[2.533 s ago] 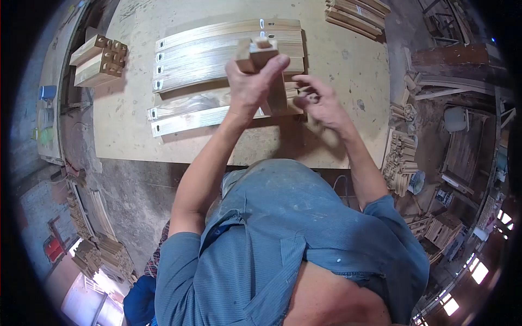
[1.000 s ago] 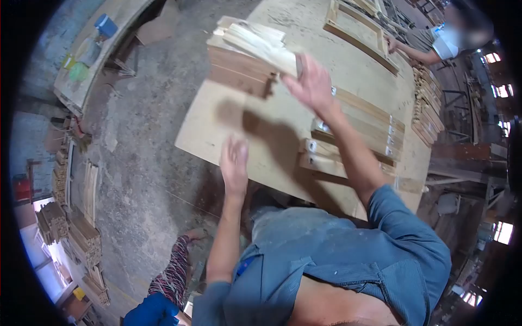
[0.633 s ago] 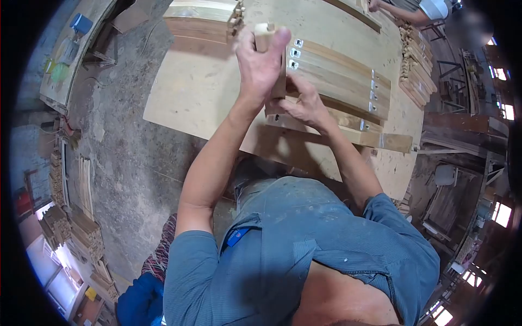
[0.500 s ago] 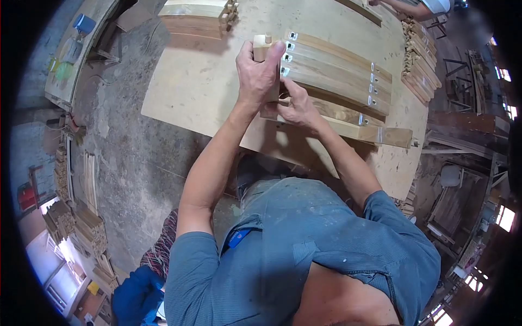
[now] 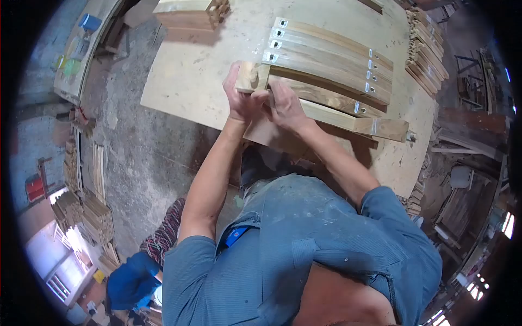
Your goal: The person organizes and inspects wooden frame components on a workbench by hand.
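Note:
My left hand point(image 5: 242, 102) is wrapped round a pale wooden post point(image 5: 252, 75), whose end grain faces up toward me. Close beside it, my right hand point(image 5: 287, 104) has its fingers curled against the same post; the fingertips are partly hidden. To the right of my right hand lie wooden rails point(image 5: 326, 99), and the nearest one ends in a thicker block point(image 5: 383, 129). Behind the hands, several wide boards point(image 5: 326, 54) lie side by side, with dark slots circled in white near both ends.
A pale sheet-topped workbench point(image 5: 179, 92) carries all this. Stacked wooden parts stand at its back left point(image 5: 187, 16) and along its right side point(image 5: 424, 54). A blue cup point(image 5: 89, 23) sits on a side bench. Another person in blue point(image 5: 133, 277) is at lower left.
The post has tipped, so its end now faces me, and my left hand has come lower toward my body. My right hand has shifted slightly left. The other worker's arm at upper right is out of view.

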